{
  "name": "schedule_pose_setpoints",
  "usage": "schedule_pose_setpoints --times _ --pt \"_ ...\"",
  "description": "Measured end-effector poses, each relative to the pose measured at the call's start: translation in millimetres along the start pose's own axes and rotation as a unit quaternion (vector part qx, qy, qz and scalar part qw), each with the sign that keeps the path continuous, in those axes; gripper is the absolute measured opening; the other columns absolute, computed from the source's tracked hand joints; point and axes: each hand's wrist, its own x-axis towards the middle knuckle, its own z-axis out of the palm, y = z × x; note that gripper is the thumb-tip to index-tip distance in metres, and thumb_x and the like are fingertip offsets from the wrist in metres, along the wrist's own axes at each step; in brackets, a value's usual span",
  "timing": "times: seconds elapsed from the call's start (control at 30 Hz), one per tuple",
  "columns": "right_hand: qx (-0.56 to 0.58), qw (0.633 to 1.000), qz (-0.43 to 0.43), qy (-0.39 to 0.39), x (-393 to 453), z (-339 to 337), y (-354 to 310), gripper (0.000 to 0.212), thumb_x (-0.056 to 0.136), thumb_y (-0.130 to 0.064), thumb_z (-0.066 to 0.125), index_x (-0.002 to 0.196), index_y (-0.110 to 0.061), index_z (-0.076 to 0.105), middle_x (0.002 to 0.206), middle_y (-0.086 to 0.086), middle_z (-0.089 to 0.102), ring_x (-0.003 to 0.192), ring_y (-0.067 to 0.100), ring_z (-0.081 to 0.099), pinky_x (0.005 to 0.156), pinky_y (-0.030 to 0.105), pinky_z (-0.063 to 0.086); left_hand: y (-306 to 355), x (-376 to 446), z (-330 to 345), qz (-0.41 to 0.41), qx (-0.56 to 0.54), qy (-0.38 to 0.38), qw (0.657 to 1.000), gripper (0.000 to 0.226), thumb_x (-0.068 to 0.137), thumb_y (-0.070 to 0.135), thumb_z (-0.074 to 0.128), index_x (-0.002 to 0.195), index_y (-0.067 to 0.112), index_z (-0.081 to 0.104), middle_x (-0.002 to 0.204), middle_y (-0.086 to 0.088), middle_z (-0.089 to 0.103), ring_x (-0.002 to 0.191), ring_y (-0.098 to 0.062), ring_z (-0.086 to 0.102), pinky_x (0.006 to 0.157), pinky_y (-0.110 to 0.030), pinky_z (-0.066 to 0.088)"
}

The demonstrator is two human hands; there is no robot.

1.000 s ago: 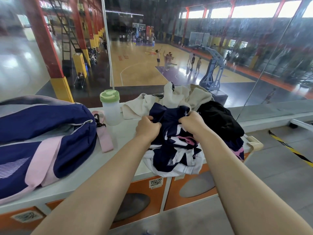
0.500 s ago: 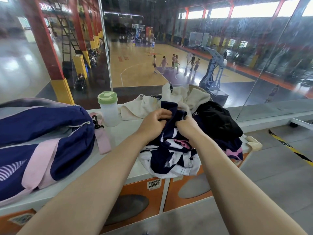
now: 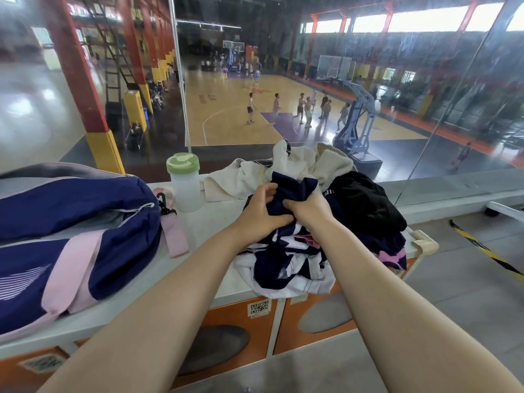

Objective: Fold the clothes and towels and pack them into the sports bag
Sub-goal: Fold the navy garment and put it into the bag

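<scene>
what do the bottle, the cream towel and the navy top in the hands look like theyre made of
Bottle: frosted, see-through plastic with a matte green plastic lid. Cream towel: thick, soft cloth, probably cotton terry, lying in bulky folds. Navy top: thin smooth fabric, perhaps polyester sportswear, bunching easily in both hands.

QR-code sticker [image 3: 258,308] on orange locker front, no legible text

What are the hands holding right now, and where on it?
Both the left hand and the right hand grip the navy garment by a bunched fold at its top, on the clothes pile.
</scene>
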Motion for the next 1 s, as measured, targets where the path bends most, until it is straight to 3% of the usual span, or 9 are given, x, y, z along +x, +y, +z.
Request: schedule_pose_setpoints --times 0.1,0.2,0.4,0.53,0.63,0.7,0.77,0.87,1.0 --pt "0.032 0.999 -0.037 0.009 -13 -2 -12 0.015 0.089 -0.031 0.063 0.094 -0.017 0.061 0.098 0.008 0.069 0.092 0.028 0.064 0.086 0.043 0.054 8 -19 -31 0.008 0.006 0.030 1.000 0.055 0.091 0.018 0.064 0.140 0.021 0.038 0.138 0.010 0.045 0.129 -0.004 0.041 0.093 -0.007 0.034" --pt "0.082 0.995 -0.063 0.005 -30 1 -37 0.022 0.093 -0.028 0.056 0.097 -0.008 0.063 0.091 0.008 0.068 0.094 0.031 0.065 0.089 0.047 0.052 11 -41 -74 0.007 0.043 0.096 0.994 0.041 0.093 0.019 0.058 0.133 0.021 0.046 0.131 0.011 0.051 0.125 -0.007 0.047 0.104 -0.024 0.037" --pt "0.207 0.975 -0.050 -0.061 -73 35 -90 0.016 0.092 -0.016 0.055 0.106 -0.012 0.062 0.106 0.013 0.068 0.100 0.031 0.065 0.085 0.041 0.053 18 -91 -174 -0.008 0.173 0.185 0.967 0.041 0.089 0.010 0.055 0.129 0.018 0.049 0.122 0.004 0.056 0.110 -0.014 0.053 0.094 -0.028 0.041" --pt "0.239 0.961 -0.064 -0.124 -107 77 -122 0.017 0.090 -0.012 0.057 0.106 -0.013 0.063 0.108 0.015 0.069 0.096 0.030 0.067 0.089 0.046 0.053 13 -134 -251 -0.032 0.306 0.217 0.927 0.038 0.085 0.012 0.057 0.123 0.014 0.055 0.112 0.000 0.058 0.101 -0.016 0.054 0.083 -0.027 0.040" --pt "0.253 0.953 -0.065 -0.157 -126 112 -139 0.010 0.086 -0.017 0.063 0.096 -0.019 0.064 0.098 0.008 0.072 0.089 0.025 0.070 0.086 0.043 0.057 -5 -167 -301 -0.084 0.392 0.241 0.884 0.043 0.079 0.018 0.061 0.122 0.017 0.059 0.122 -0.007 0.061 0.110 -0.028 0.057 0.093 -0.041 0.048" --pt "0.256 0.948 -0.072 -0.173 -135 135 -149 0.031 0.078 -0.022 0.070 0.108 -0.016 0.064 0.101 0.008 0.072 0.090 0.025 0.071 0.084 0.044 0.059 -20 -183 -328 -0.130 0.448 0.245 0.850 0.048 0.074 0.022 0.064 0.122 0.017 0.061 0.127 -0.008 0.061 0.115 -0.031 0.054 0.097 -0.045 0.047" --pt "0.262 0.944 -0.077 -0.184 -140 159 -158 0.027 0.079 -0.019 0.072 0.105 -0.015 0.063 0.104 0.010 0.071 0.092 0.025 0.070 0.085 0.044 0.058 -34 -194 -348 -0.150 0.488 0.248 0.823 0.052 0.071 0.024 0.064 0.122 0.018 0.061 0.127 -0.007 0.060 0.119 -0.032 0.051 0.099 -0.045 0.044" --pt "0.265 0.941 -0.072 -0.197 -142 192 -167 0.013 0.080 -0.016 0.072 0.091 -0.017 0.065 0.100 0.012 0.072 0.090 0.028 0.070 0.089 0.049 0.056 -53 -194 -363 -0.141 0.515 0.236 0.812 0.052 0.073 0.023 0.067 0.124 0.022 0.059 0.130 -0.005 0.055 0.127 -0.031 0.045 0.107 -0.045 0.036" --pt "0.225 0.955 -0.044 -0.187 -137 225 -168 0.049 0.064 -0.033 0.075 0.103 -0.003 0.069 0.101 0.022 0.072 0.090 0.037 0.071 0.083 0.056 0.056 -72 -175 -365 -0.094 0.532 0.199 0.818 0.048 0.072 0.032 0.073 0.118 0.033 0.061 0.136 -0.004 0.050 0.132 -0.031 0.040 0.109 -0.046 0.033"
